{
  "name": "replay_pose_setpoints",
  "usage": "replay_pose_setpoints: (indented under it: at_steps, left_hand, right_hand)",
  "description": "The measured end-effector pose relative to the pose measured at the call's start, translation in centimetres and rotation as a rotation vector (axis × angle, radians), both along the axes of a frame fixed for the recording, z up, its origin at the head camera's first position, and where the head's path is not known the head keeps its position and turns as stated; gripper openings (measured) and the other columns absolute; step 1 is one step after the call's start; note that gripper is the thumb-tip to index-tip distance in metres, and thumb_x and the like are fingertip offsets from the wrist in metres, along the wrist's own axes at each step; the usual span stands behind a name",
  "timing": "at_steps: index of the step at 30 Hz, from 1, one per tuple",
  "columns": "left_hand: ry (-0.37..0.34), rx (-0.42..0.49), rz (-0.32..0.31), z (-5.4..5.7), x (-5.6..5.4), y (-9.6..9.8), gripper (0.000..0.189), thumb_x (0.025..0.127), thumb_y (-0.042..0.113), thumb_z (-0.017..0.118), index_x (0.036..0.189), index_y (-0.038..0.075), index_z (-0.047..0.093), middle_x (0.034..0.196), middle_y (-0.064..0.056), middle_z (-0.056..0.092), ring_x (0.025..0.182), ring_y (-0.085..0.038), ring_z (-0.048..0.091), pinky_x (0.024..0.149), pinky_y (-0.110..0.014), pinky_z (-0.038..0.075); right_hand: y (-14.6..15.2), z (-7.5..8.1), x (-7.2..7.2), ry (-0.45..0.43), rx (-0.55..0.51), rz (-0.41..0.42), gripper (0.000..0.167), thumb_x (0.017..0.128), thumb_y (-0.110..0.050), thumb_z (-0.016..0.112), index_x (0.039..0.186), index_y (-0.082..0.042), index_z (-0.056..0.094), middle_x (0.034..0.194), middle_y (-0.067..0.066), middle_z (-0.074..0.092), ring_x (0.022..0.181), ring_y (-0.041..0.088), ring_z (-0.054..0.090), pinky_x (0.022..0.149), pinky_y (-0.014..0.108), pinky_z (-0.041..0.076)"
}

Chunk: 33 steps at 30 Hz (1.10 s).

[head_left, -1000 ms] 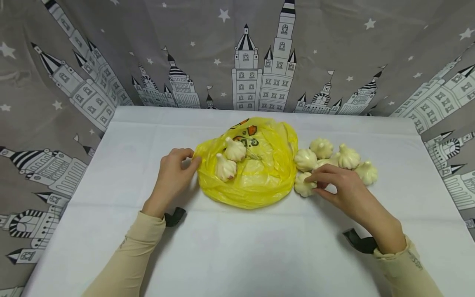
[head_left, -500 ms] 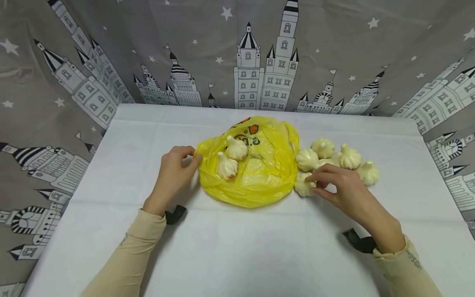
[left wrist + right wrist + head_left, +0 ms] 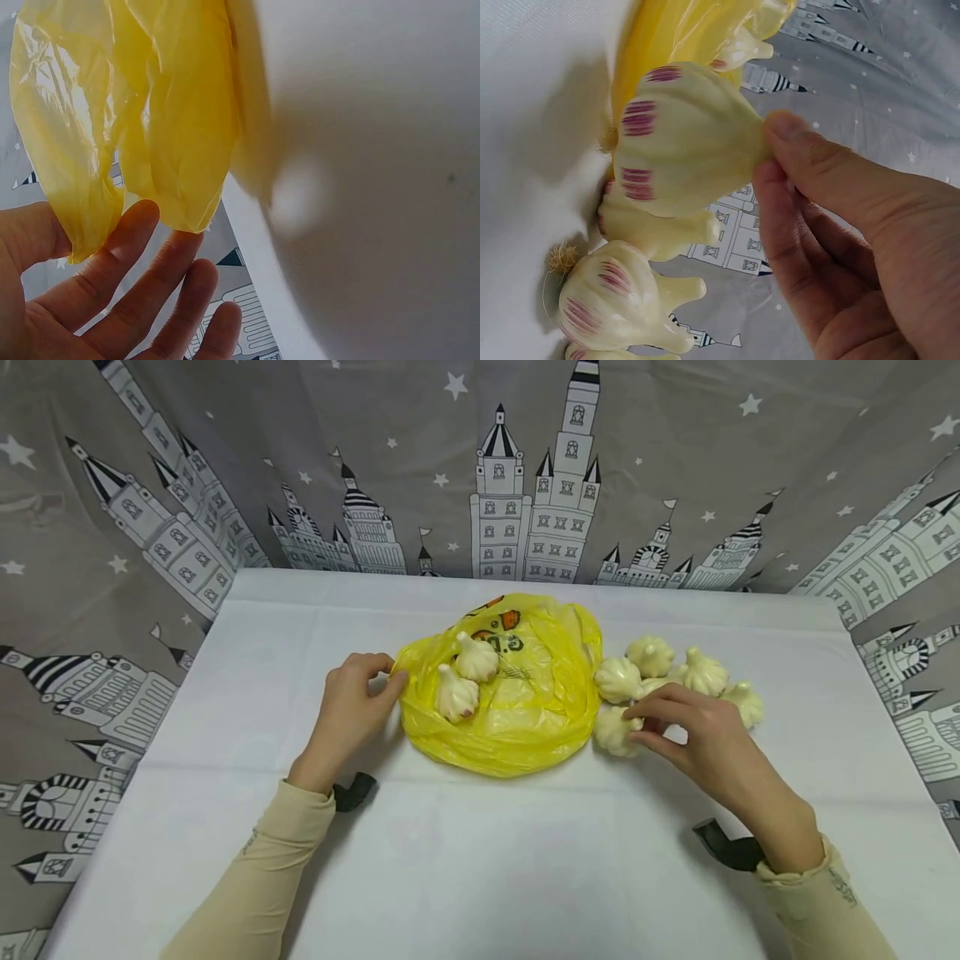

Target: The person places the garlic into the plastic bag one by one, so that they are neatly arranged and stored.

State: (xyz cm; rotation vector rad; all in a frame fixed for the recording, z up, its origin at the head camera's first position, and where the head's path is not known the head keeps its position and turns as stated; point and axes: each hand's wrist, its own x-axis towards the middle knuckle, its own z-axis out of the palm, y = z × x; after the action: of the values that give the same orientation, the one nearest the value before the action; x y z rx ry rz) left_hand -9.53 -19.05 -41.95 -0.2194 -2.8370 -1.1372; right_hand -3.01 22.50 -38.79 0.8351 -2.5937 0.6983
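A crumpled yellow plastic bag [image 3: 540, 710] lies in the middle of the table in the head view. My left hand [image 3: 345, 710] pinches its left edge between thumb and index finger; in the left wrist view the other fingers [image 3: 199, 296] spread out beneath the bag. Just off the bag's right side, my right hand [image 3: 701, 727] holds a garlic bulb [image 3: 690, 142] by its stem, with thumb and fingertips. Purple streaks mark its pale, glossy base. Two more garlic bulbs [image 3: 458, 693] rest on the left part of the bag.
Several garlic bulbs [image 3: 703, 672] sit in a cluster at the bag's right, partly hidden behind my right hand. A white cloth [image 3: 480, 868] covers the table. Behind and at the sides hangs a grey curtain [image 3: 420, 410] printed with castles and stars.
My right hand has shifted slightly at the stem, and the garlic bulb in it has moved a little. The left hand stays in place on the bag.
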Motion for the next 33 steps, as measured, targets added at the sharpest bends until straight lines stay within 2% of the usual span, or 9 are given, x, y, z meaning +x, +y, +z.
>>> replay_pose_setpoints:
  at_steps: [10,20,27,33]
  left_hand:
    - [-0.001,0.002,-0.002,0.1,-0.1,0.1,0.02,0.102,0.014,0.065,0.105,-0.003,0.075,0.117,-0.026,0.071,0.121,-0.043,0.061,0.105,-0.062,0.045]
    - [-0.006,-0.004,-0.006,0.2,0.0,0.1,0.02,0.102,0.014,0.065,0.106,-0.003,0.074,0.117,-0.025,0.072,0.119,-0.042,0.061,0.106,-0.061,0.044]
    - [0.003,-0.013,-0.013,0.2,-0.1,0.2,0.022,0.102,0.015,0.065,0.109,-0.004,0.075,0.117,-0.025,0.072,0.12,-0.042,0.061,0.106,-0.06,0.045]
    - [0.003,-0.013,-0.005,0.2,0.1,0.1,0.022,0.102,0.015,0.065,0.108,-0.004,0.075,0.116,-0.024,0.072,0.117,-0.042,0.062,0.103,-0.058,0.046]
  right_hand:
    - [0.1,0.8,0.3,0.042,-0.066,-0.045,0.036,0.067,-0.004,0.097,0.097,-0.015,0.081,0.089,-0.007,0.073,0.072,0.004,0.063,0.066,0.011,0.046]
    - [-0.2,1.0,0.1,0.094,-0.08,-0.093,0.036,0.067,-0.004,0.097,0.098,-0.012,0.082,0.085,-0.005,0.073,0.067,0.004,0.06,0.063,0.013,0.044]
    - [-1.1,2.4,-0.7,0.079,-0.091,-0.111,0.029,0.07,-0.007,0.097,0.095,-0.011,0.082,0.081,-0.005,0.069,0.068,0.004,0.056,0.063,0.012,0.041]
    - [-3.1,3.2,-2.0,0.055,-0.112,-0.075,0.023,0.074,-0.008,0.095,0.092,-0.009,0.081,0.079,-0.004,0.069,0.066,0.006,0.057,0.063,0.011,0.043]
